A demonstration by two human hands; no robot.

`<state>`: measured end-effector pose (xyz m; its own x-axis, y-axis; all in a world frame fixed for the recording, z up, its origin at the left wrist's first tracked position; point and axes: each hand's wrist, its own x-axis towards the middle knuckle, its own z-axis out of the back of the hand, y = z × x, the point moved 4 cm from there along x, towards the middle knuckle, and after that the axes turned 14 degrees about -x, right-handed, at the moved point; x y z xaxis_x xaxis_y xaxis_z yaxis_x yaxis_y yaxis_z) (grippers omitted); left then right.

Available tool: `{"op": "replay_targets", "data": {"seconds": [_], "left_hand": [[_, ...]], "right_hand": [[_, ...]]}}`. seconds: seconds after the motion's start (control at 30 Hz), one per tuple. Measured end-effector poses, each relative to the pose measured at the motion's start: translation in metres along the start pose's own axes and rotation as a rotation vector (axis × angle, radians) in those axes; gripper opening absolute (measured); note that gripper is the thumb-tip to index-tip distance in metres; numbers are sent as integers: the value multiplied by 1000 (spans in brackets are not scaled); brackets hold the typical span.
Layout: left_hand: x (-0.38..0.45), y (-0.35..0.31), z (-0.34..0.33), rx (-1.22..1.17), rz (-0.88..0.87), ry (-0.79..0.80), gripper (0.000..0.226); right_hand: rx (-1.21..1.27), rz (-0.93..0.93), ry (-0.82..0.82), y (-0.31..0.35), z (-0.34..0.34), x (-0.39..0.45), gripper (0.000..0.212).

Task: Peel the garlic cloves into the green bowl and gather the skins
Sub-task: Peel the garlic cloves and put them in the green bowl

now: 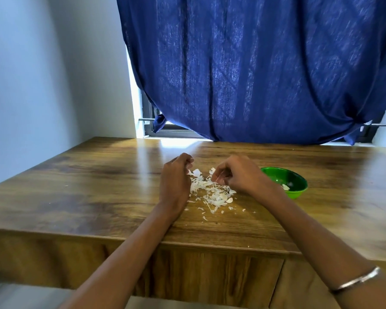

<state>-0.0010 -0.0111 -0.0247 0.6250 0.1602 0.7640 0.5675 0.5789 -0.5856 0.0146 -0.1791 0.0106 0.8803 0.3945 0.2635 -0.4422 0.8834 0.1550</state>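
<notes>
My left hand [176, 177] rests on its edge beside the garlic skins [212, 192], fingers curled, holding nothing I can make out. My right hand [239, 175] curls over the pile's far side; whether it pinches a skin, I cannot tell. The green bowl [295, 192] sits just right, on the wooden table [87, 186].

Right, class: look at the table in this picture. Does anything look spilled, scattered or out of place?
Yes. The garlic skins lie loose on the wooden table between the left hand and right hand, with small flakes strayed toward the near edge and one far left. The green bowl sits upright; nothing looks damaged.
</notes>
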Motion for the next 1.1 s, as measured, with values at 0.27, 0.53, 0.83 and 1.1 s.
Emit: {"op": "replay_targets", "data": {"seconds": [0.27, 0.53, 0.83, 1.1], "left_hand": [[0, -6, -6, -16, -116, 40, 19], [-1, -7, -6, -18, -64, 84, 24], [-4, -13, -10, -118, -93, 178, 14], [-11, -24, -22, -287, 21, 362, 42]], "right_hand": [[-160, -16, 36, -17, 12, -16, 14], [-174, -10, 137, -11, -3, -30, 16], [-109, -61, 6, -18, 9, -32, 17], [84, -80, -207, -16, 11, -30, 27]]}}
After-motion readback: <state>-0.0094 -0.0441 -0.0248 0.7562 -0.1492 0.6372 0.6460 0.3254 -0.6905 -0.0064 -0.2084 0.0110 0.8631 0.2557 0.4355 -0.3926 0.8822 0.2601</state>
